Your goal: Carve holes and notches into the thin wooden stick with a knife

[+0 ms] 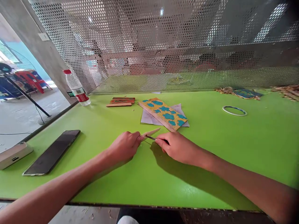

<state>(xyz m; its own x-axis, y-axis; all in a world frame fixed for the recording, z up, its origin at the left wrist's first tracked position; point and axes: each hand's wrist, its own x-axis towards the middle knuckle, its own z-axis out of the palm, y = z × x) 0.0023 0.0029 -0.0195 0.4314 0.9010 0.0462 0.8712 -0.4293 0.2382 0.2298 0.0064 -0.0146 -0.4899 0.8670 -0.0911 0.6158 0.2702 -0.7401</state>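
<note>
My left hand point(125, 145) is closed around a pale, pointed strip of wood point(154, 131), whose tip sticks out to the right. In my right hand point(177, 147) is a slim metal carving knife point(150, 137), its handle hidden by the curled fingers. The knife's end meets the wood close to my left fingertips. Just beyond both hands, a yellow painted board point(161, 112) with blue-green patches lies aslant on a sheet of white paper point(149, 118).
A phone point(52, 152) and a white box-shaped device point(15, 155) lie at the left. Further back are a water bottle point(78, 88), reddish wood strips point(121, 101), a tape ring point(234, 111) and a painted piece point(247, 93). A perforated metal screen point(163, 46) rises behind the green table point(205, 124).
</note>
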